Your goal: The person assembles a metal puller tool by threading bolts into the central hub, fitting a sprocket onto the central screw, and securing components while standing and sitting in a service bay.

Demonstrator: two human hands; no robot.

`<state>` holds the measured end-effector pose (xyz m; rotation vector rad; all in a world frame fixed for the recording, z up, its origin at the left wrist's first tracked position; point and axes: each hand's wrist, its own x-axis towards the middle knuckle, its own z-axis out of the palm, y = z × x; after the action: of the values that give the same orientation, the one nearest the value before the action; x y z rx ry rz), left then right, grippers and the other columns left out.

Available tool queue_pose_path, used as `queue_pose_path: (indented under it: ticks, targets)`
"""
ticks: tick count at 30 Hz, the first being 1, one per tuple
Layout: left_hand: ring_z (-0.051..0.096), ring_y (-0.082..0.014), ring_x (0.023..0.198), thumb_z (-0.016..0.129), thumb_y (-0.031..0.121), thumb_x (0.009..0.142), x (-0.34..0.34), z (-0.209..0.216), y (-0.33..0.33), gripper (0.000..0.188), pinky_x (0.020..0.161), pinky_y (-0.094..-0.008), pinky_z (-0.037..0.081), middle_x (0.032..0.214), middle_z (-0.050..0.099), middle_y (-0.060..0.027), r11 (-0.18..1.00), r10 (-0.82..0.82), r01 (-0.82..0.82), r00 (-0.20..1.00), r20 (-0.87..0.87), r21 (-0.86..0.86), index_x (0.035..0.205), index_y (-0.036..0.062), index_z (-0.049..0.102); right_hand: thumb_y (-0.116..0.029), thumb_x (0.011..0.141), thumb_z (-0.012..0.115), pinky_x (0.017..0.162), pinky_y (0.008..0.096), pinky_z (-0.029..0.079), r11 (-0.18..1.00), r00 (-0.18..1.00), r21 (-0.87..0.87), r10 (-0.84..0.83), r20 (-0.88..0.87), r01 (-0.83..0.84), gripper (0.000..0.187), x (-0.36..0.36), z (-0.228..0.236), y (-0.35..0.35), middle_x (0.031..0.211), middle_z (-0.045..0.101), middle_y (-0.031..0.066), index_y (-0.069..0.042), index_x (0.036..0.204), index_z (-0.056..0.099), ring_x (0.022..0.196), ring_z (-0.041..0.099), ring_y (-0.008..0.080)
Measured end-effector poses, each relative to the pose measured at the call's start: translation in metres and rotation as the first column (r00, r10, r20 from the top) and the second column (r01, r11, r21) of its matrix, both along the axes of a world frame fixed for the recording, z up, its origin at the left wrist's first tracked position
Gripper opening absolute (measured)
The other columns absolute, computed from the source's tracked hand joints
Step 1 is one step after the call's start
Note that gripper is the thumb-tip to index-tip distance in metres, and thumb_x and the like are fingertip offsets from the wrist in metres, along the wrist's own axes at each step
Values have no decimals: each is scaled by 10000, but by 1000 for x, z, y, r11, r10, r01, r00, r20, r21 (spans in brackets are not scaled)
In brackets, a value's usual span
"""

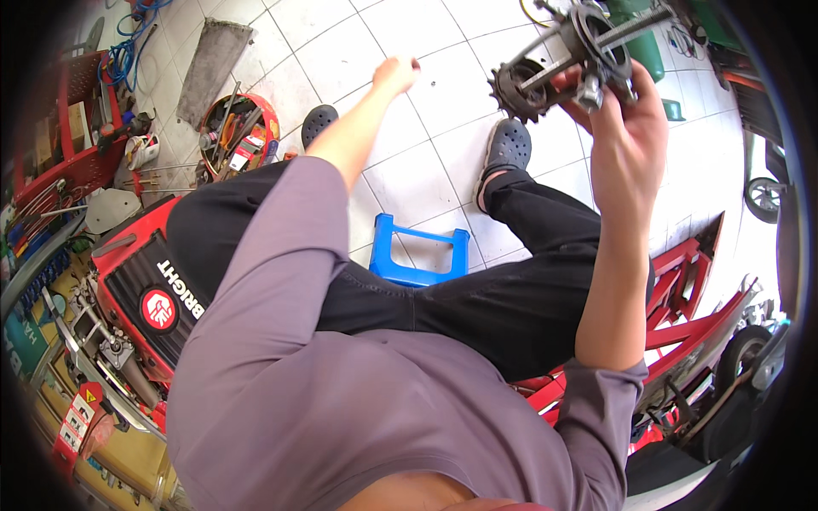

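My right hand (626, 128) is raised at the upper right, its fingers closed round a metal assembly (558, 72). The assembly has a dark toothed wheel at its lower left end, a round ring-like body and long threaded rods. A bolt head or nut points down beside my fingers. My left hand (394, 75) reaches forward over the tiled floor, apart from the assembly. Its fingers are curled, and a small dark spot shows at their tips; I cannot make out what it is.
A blue plastic stool or frame (419, 274) stands between my legs. At the left are a round red container (266, 119) of tools, a grey slab (213, 68) and a red tool cart (77, 145). Red metal frames (682, 281) and a small wheel (764, 200) are at the right.
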<state>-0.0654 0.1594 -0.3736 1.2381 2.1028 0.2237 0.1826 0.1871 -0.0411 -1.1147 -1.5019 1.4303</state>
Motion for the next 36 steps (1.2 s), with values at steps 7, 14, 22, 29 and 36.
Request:
queue_pose_path:
  ticks: [7, 14, 22, 29, 36]
  targets:
    - [560, -316, 1097, 655, 315, 823, 51, -67, 4, 388, 878, -438, 481, 1173, 555, -141, 999, -50, 50, 998, -43, 0, 1153, 116, 606, 16, 789, 628, 777, 250, 513, 996, 989, -70, 72, 131, -63, 308, -7, -7, 0, 1003, 594, 56, 5, 1082, 533, 868, 590, 99]
    - [612, -343, 987, 547, 183, 859, 44, -117, 18, 225, 825, -449, 507, 1069, 607, -183, 971, -231, 236, 966, -117, 32, 1049, 86, 620, 16, 726, 661, 789, 254, 490, 994, 978, 23, 101, 185, -107, 335, -14, -19, 8, 930, 605, 61, 22, 1044, 559, 856, 580, 114]
    - [664, -293, 778, 698, 323, 761, 27, -34, 41, 323, 712, -377, 525, 795, 673, -158, 920, -149, 41, 956, 251, 390, 897, 31, 663, -9, 781, 643, 780, 278, 546, 997, 995, -13, 71, 68, -71, 273, -23, -3, 0, 962, 622, 79, 43, 1035, 557, 869, 616, 111]
    - [618, -117, 890, 598, 78, 910, -39, 246, 44, 212, 796, -245, 489, 971, 671, -82, 683, -397, -167, 732, 553, 711, 1094, -22, 625, -29, 825, 610, 648, 207, 504, 993, 977, 79, 104, -189, -91, 229, -35, 18, -15, 870, 642, 71, 72, 1020, 545, 817, 613, 79]
    - [615, -54, 740, 686, 50, 826, 48, 374, -128, 143, 578, -182, 401, 844, 698, -15, 498, -165, -291, 893, 419, 817, 968, 35, 681, -9, 839, 638, 686, 208, 520, 991, 933, 32, 135, -333, -132, 240, -45, 33, -66, 912, 642, 83, 73, 1037, 530, 840, 616, 86]
